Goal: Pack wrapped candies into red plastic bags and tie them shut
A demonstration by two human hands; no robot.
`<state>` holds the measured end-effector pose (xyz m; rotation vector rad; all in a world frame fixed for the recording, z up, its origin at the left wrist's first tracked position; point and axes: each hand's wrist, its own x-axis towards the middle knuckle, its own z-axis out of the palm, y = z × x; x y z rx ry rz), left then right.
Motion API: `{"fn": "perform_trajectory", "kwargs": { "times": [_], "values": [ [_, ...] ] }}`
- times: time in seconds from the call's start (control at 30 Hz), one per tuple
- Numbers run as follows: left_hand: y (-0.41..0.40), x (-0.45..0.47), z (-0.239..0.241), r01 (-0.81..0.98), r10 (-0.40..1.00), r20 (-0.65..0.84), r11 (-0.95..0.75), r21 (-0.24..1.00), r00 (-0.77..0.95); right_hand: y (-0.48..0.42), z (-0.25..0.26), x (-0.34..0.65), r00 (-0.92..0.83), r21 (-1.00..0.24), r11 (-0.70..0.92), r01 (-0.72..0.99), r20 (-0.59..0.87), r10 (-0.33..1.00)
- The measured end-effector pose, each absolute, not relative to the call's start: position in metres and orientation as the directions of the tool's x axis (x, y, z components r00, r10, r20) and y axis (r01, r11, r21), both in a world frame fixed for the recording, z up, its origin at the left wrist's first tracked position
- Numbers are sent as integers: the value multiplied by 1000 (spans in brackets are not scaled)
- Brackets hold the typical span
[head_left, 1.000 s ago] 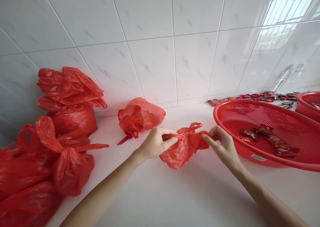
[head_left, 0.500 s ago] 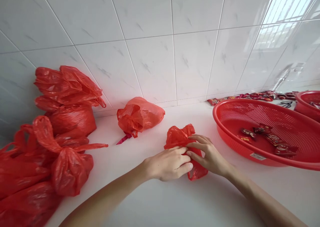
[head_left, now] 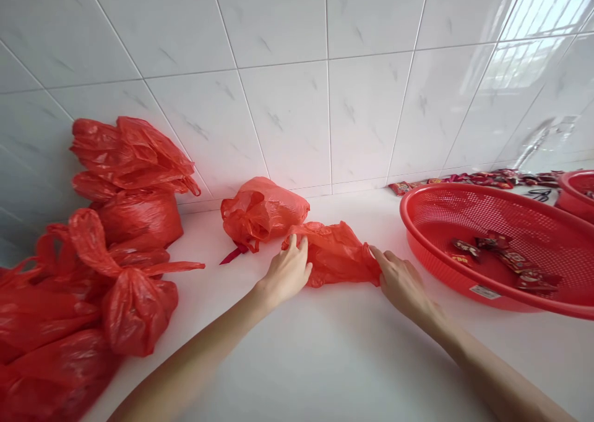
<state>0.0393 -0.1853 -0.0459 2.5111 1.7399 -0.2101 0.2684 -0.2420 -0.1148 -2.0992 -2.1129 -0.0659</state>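
A small red plastic bag (head_left: 336, 255) lies on its side on the white counter (head_left: 325, 348), stretched between my two hands. My left hand (head_left: 286, 272) grips its left end, fingers curled on the plastic. My right hand (head_left: 403, 279) pinches its right end. Just behind it, touching or nearly touching, sits another tied red bag (head_left: 260, 213) near the tiled wall.
A heap of filled, tied red bags (head_left: 106, 255) fills the left side. A wide red perforated basket (head_left: 464, 215) with several red-wrapped candies (head_left: 505, 258) stands at right. A second red basket (head_left: 578, 193) and loose candies (head_left: 477, 179) lie along the wall at far right.
The bag was bunched upright between my hands close to me; now it lies flat, farther back by the other tied bag, with my hands apart at its two ends.
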Motion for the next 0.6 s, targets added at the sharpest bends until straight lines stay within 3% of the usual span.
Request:
{"fn": "perform_trajectory", "kwargs": {
  "times": [0.07, 0.13, 0.23, 0.3, 0.37, 0.43, 0.5, 0.6],
  "values": [
    [-182, 37, -47, 952, 946, -119, -306, -24, 302, -240, -119, 274, 13, -126, 15, 992, 214, 977],
    [-180, 36, -49, 956, 951, -110, -293, -29, 289, -238, -121, 277, -17, -184, 92, 979, 372, 928],
    [-182, 39, -52, 933, 928, -108, -359, -14, 356, -240, -116, 271, -116, -227, 334, 915, 645, 755],
    [-184, 44, -55, 901, 897, -92, -434, 10, 432, -244, -109, 262, -230, -202, 527, 826, 732, 641],
    [-184, 50, -59, 869, 866, -73, -493, 29, 494, -248, -104, 251, -398, -156, 692, 705, 720, 569],
    [-182, 56, -64, 836, 833, -77, -546, 50, 548, -250, -105, 242, -532, -129, 756, 641, 636, 559],
    [-178, 62, -68, 787, 782, -89, -613, 62, 616, -248, -110, 237, -559, -108, 699, 707, 521, 645],
    [-171, 66, -71, 701, 688, -143, -710, 71, 712, -241, -118, 239, -434, -22, 470, 882, 351, 830]
  ]
}}
